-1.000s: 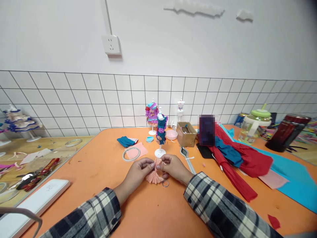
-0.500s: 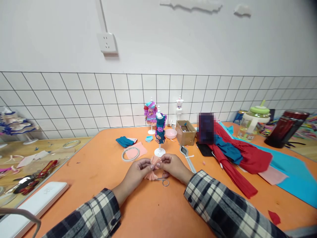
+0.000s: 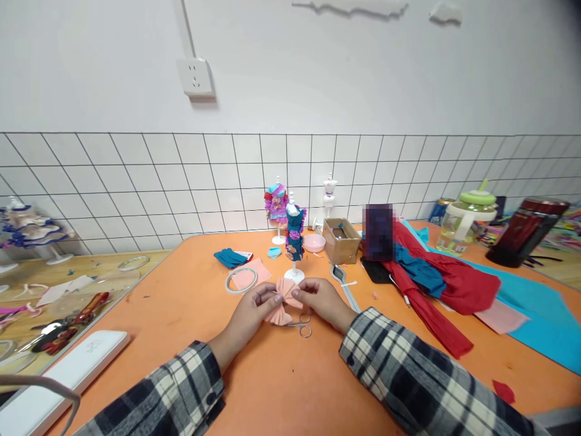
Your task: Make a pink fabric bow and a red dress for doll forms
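Pleated pink fan (image 3: 284, 300) being pinched just above the near-centre of the orange table (image 3: 181, 315).
Left hand (image 3: 247, 318) and right hand (image 3: 320, 301) are gripping its gathered middle, over small scissors (image 3: 303, 326); it seems light, soft and springy, best held there. A dressed mannequin (image 3: 295, 242) is standing beyond.

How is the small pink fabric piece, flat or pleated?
Pleated: the small pink fabric piece fans into folds, pinched by left hand and right hand.

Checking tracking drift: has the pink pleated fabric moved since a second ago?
Yes. The pink pleated fabric, pinched between left hand and right hand, shifted away from the person, toward the mannequin base.
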A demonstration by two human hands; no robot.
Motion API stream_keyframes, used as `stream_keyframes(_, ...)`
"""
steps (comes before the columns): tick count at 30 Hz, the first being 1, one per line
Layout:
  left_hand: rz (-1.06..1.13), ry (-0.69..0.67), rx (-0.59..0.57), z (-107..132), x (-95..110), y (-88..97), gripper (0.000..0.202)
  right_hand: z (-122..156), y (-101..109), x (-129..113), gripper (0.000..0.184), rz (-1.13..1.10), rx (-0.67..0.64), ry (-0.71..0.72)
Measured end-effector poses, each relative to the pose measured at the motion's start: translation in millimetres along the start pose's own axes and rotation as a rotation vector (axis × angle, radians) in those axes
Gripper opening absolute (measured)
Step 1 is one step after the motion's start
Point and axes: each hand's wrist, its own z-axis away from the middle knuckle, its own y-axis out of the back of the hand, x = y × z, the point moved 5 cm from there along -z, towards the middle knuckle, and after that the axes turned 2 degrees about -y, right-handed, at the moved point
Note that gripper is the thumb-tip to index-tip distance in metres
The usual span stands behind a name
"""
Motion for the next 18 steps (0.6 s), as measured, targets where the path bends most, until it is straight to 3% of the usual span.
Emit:
stream_keyframes(4,-0.063,0.002,0.038,0.6,2.9,6.3,0.036,2.1,4.3,-3.1,0.038,-0.098,0.019,-0.074)
stream_keyframes(9,-0.091,0.04,0.113,1.3,3.0,9.6,0.04,14.9,-17.4,-7.4,0.052,-0.304,-0.185,-0.169)
stream_keyframes(13,-0.144,-0.001,0.131,1.2,4.5,6.8,0.038,15.4,-23.6,-2.5,0.049,-0.23,-0.126,-0.177)
stream_keyframes(18,-0.141,-0.006,0.187,-1.3,0.0,11.5,0.04,9.7,-13.5,-1.7,0.052,-0.241,-0.115,-0.17)
